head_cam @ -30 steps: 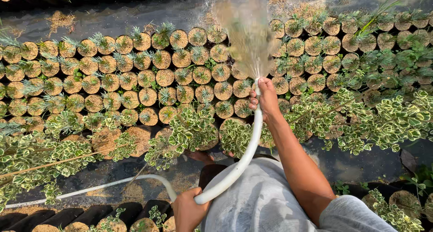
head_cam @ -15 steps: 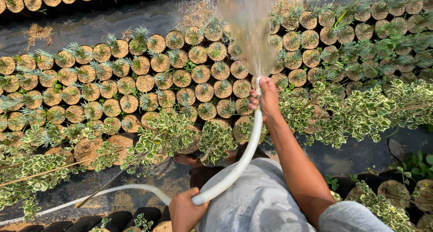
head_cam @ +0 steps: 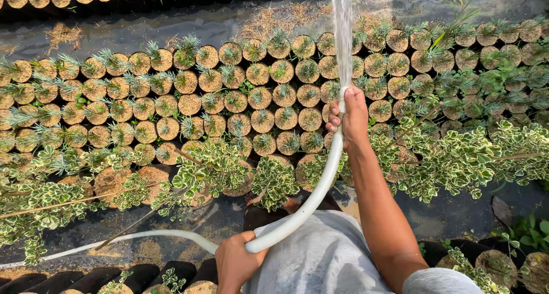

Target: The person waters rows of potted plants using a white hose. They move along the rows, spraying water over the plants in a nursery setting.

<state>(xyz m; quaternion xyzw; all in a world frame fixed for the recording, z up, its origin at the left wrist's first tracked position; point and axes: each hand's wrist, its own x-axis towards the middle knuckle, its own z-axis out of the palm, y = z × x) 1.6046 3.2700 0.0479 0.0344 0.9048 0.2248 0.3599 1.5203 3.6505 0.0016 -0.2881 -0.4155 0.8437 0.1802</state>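
The right hand (head_cam: pixel 350 118) is up and out in front, fingers wrapped tight round the mouth of the long white flexible hose (head_cam: pixel 320 182), thumb over the nozzle end. A narrow stream of water (head_cam: pixel 342 37) shoots straight away from it, over the rows of small spiky seedlings in round soil-filled black grow bags (head_cam: pixel 229 100). Down low, the left hand (head_cam: pixel 235 261) is closed round the same hose near the person's waist, just beside the grey shirt (head_cam: pixel 320 260). Between the two hands the hose curves upward; behind the left hand it trails off to the left across the dark wet ground sheet (head_cam: pixel 446 214). Leafy green-and-cream variegated shrubs (head_cam: pixel 457 157) stand in a band between the person and the seedling bags. More black bags (head_cam: pixel 143 274) line up just beside the left hand.
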